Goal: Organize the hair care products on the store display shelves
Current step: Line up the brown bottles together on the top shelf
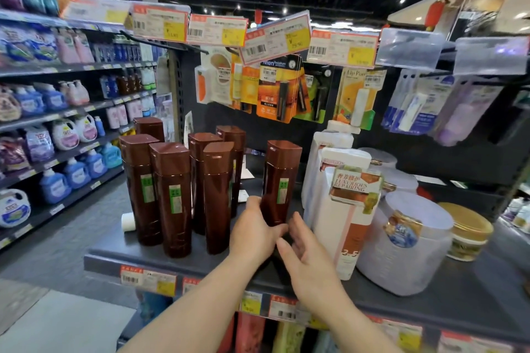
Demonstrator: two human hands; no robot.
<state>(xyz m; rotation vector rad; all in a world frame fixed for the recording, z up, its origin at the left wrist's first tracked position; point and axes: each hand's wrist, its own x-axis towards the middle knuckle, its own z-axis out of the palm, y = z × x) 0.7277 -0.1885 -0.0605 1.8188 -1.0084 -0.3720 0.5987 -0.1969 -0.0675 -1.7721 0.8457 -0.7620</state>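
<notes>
Several tall brown bottles (172,198) with green labels stand in a group on the left of the dark shelf (200,261). One more brown bottle (279,180) stands upright apart from them, to their right. My left hand (253,231) grips the base of that bottle, fingers wrapped round its left side. Just right of the base, my right hand (305,252) has its fingers spread and relaxed, holding nothing; I cannot tell whether it touches the bottle.
White pump bottles (341,209) and pale tubs (407,243) stand close to the right, with a gold-lidded jar (469,231) behind. Lip-balm cards (281,89) hang above the shelf under price tags. A small white cylinder (128,221) lies at the shelf's left end. Detergent shelves line the aisle on the left.
</notes>
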